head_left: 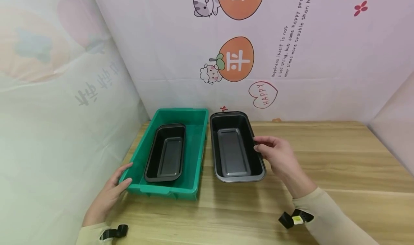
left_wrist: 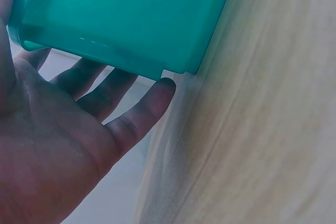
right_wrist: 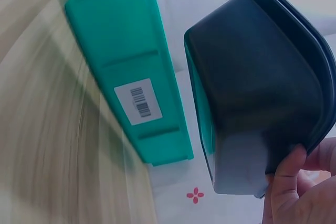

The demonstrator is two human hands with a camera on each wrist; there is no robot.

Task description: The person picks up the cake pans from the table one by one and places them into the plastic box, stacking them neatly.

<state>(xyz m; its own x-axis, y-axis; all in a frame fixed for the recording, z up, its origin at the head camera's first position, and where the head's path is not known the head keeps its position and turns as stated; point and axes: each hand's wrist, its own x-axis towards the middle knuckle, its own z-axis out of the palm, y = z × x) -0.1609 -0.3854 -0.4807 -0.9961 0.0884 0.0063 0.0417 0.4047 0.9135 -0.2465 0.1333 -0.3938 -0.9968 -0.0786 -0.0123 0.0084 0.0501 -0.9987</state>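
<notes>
My right hand (head_left: 278, 153) pinches the right rim of a dark non-stick loaf pan (head_left: 234, 151), held up off the table beside a green plastic bin (head_left: 160, 189). Seen from the right wrist, the outside of this loaf pan (right_wrist: 247, 87) tilts in the air, thumb and fingers at its edge. A second, smaller loaf pan (head_left: 170, 157) of the same dark finish lies inside the bin. At the bin's near left corner, my left hand (head_left: 108, 194) holds the rim, thumb and fingers on either side of the corner. In the left wrist view its fingers (left_wrist: 142, 111) run along the bin's wall.
Both bin and pan are over a wood-grain table (head_left: 323, 166). A printed white cloth (head_left: 307, 101) rises behind it, and another cloth (head_left: 64, 130) stands close along the left. The bin's side bears a barcode label (right_wrist: 138, 102).
</notes>
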